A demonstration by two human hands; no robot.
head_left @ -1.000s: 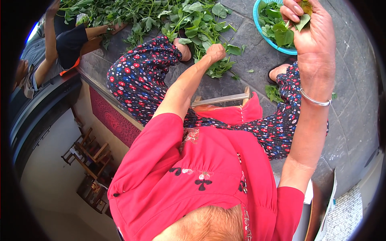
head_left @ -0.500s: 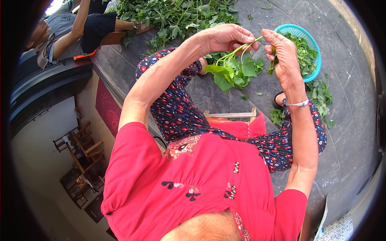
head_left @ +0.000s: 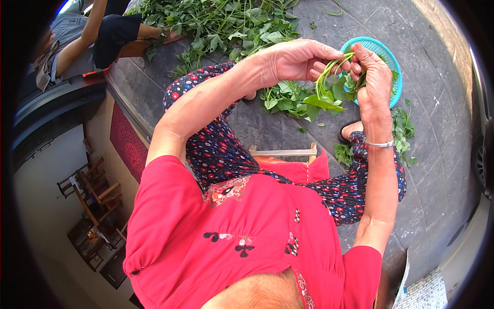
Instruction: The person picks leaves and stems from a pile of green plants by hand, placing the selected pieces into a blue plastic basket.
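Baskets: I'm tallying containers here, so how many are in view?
1. The turquoise basket sits on the stone floor behind the right hand, partly covered by it; others may be hidden.

Left hand (head_left: 298, 59) and right hand (head_left: 373, 77) pinch a leafy green stem (head_left: 324, 82); a turquoise basket (head_left: 392, 62) sits just beyond the grip.

A bunch of leafy green stems (head_left: 324, 87) is held up between the left hand (head_left: 298, 59) and the right hand (head_left: 373, 77). Thin stems point to 1 o'clock; broad leaves hang toward 6 o'clock.
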